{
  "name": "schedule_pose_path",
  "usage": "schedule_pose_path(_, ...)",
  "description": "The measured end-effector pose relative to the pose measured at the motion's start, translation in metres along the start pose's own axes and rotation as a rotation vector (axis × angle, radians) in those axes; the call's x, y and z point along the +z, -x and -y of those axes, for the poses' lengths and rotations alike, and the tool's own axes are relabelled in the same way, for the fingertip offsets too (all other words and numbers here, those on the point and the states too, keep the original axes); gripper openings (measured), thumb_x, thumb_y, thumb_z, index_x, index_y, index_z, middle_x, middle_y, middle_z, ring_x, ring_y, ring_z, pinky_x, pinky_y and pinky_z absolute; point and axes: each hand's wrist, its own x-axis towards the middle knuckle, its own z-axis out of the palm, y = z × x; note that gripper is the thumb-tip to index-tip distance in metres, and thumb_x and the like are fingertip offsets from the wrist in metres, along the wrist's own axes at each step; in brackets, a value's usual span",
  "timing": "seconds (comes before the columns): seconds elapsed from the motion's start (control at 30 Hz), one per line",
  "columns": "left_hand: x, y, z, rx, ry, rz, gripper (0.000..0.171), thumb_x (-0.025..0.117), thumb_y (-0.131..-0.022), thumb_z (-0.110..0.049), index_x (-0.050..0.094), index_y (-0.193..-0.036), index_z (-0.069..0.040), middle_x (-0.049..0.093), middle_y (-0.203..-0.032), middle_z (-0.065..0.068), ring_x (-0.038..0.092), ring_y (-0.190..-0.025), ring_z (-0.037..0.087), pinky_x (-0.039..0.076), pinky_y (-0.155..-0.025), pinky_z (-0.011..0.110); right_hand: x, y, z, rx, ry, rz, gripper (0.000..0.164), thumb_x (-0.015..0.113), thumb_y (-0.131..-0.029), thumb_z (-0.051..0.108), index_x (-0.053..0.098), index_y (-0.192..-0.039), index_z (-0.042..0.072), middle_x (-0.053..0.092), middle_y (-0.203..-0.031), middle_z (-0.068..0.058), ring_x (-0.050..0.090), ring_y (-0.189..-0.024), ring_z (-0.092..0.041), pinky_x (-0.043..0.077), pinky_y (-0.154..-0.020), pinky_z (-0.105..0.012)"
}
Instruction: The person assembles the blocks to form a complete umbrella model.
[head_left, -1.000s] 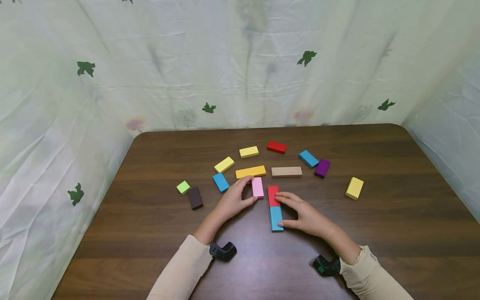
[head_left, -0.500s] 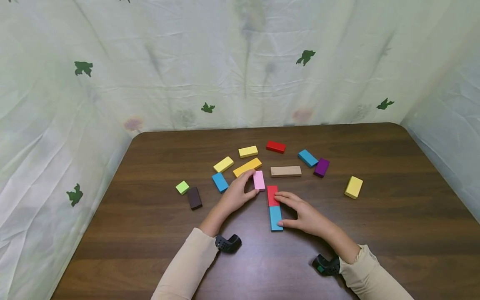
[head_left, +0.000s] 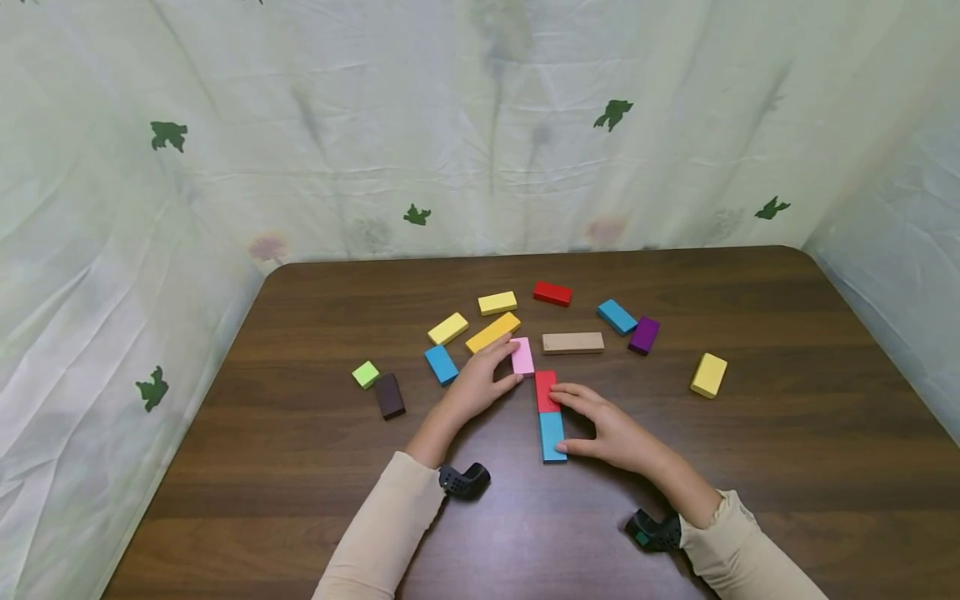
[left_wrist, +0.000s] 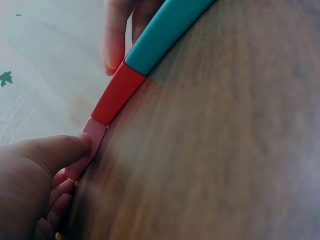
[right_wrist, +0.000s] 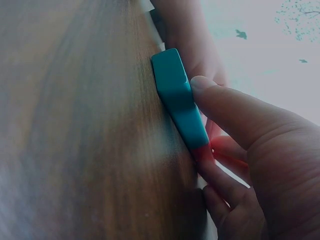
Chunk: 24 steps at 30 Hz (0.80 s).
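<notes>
My left hand [head_left: 474, 390] pinches a flat pink block [head_left: 522, 357], thumb at its near end and a finger at its far end. In the left wrist view the pink block [left_wrist: 90, 144] meets the end of a red block [left_wrist: 119, 92], slightly angled to it. That red block [head_left: 546, 391] lies end to end with a light blue block [head_left: 552, 437], forming a straight row. Along the row's right side rests my right hand [head_left: 611, 429], its thumb touching the blue block [right_wrist: 172, 75] and its fingers at the red one. An orange block [head_left: 492, 332] lies just past my left fingertips.
Farther back lie a beige block [head_left: 573, 342], a red block [head_left: 552, 293] and yellow blocks [head_left: 497, 302]. Leftward are blue [head_left: 442, 365], dark brown [head_left: 390, 396] and green [head_left: 366, 374] blocks. Purple [head_left: 644, 335], blue [head_left: 617, 317] and yellow [head_left: 708, 375] blocks lie right.
My left hand has slid the pink block away and rightward, up to the red block's far end. The orange block has turned, its right end swinging away. My right hand has stayed in place.
</notes>
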Motion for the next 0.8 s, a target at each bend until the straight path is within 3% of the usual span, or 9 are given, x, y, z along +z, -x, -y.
schedule_pose_path(0.37, 0.0031, -0.0035, -0.0034, -0.015, -0.025, -0.026, 0.053, 0.060, -0.087, -0.029, 0.044, -0.133, -0.008, 0.034, -0.140, 0.010, 0.031, -0.126, 0.027, 0.026, -0.101, 0.041, -0.0001, -0.0001, 0.0006, 0.013, -0.002, 0.005, 0.070, 0.067, -0.077, 0.043, 0.042, -0.134, 0.011, 0.034, -0.138, -0.005, 0.034, -0.124, -0.023, 0.033, -0.096, -0.045)
schedule_pose_path(0.8, 0.0096, -0.0077, -0.0092, -0.022, -0.104, -0.080, 0.042, 0.052, -0.092, -0.027, 0.048, -0.132, -0.013, 0.041, -0.135, 0.008, 0.037, -0.122, 0.027, 0.027, -0.099, 0.045, 0.0000, -0.0003, -0.0006, -0.012, -0.012, -0.002, 0.069, 0.068, -0.077, 0.041, 0.043, -0.134, 0.011, 0.034, -0.138, -0.004, 0.034, -0.124, -0.021, 0.033, -0.096, -0.044)
